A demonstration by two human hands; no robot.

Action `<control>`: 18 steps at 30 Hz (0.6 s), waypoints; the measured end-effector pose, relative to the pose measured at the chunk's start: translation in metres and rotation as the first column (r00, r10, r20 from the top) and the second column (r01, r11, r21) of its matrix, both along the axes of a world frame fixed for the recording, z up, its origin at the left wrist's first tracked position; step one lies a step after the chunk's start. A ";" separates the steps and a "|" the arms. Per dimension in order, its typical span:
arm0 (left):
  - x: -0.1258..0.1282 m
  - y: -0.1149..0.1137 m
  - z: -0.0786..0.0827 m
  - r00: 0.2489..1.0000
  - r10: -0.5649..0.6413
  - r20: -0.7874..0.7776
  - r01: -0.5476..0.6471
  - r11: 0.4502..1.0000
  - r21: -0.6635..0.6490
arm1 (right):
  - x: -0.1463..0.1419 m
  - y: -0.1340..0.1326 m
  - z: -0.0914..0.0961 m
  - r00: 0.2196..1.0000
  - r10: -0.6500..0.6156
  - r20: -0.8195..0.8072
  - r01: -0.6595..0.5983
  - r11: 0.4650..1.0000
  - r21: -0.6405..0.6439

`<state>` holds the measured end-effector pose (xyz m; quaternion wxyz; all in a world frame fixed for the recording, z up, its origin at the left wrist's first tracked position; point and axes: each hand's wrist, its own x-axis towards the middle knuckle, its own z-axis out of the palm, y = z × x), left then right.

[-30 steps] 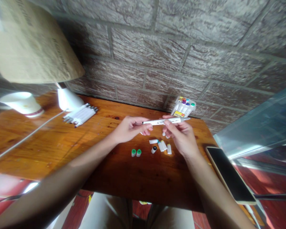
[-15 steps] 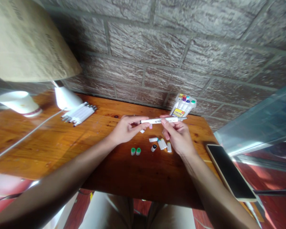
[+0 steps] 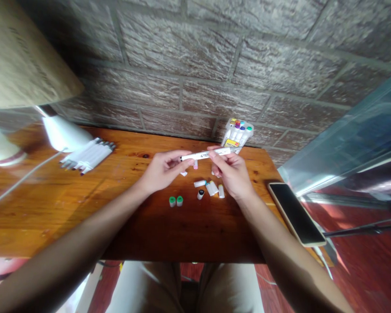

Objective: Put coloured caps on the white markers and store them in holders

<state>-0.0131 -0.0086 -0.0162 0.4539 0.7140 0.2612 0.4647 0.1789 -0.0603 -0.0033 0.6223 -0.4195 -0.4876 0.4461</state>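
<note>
My right hand (image 3: 232,174) pinches a white marker (image 3: 206,154) near its right end and holds it level above the wooden table (image 3: 84,208). My left hand (image 3: 161,168) is curled, its fingertips at the marker's left tip. Below the hands lie several loose marker caps: two green ones (image 3: 176,201), a black-topped one (image 3: 200,194) and white ones (image 3: 211,188).
A clear pack of coloured markers (image 3: 238,133) leans on the brick wall behind. Several uncapped white markers (image 3: 87,155) lie at the left by a white lamp base (image 3: 63,132) and cable. A phone (image 3: 296,213) rests on the table's right edge.
The camera has swung, so everything sits lower left in the picture. Both hands keep the marker between them; my left fingertips have closed nearer its left tip.
</note>
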 end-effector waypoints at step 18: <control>0.000 -0.001 0.009 0.987 -0.122 0.109 0.143 0.966 -0.215 | 0.014 -0.027 0.013 0.899 0.180 0.399 -0.129 0.980 -0.151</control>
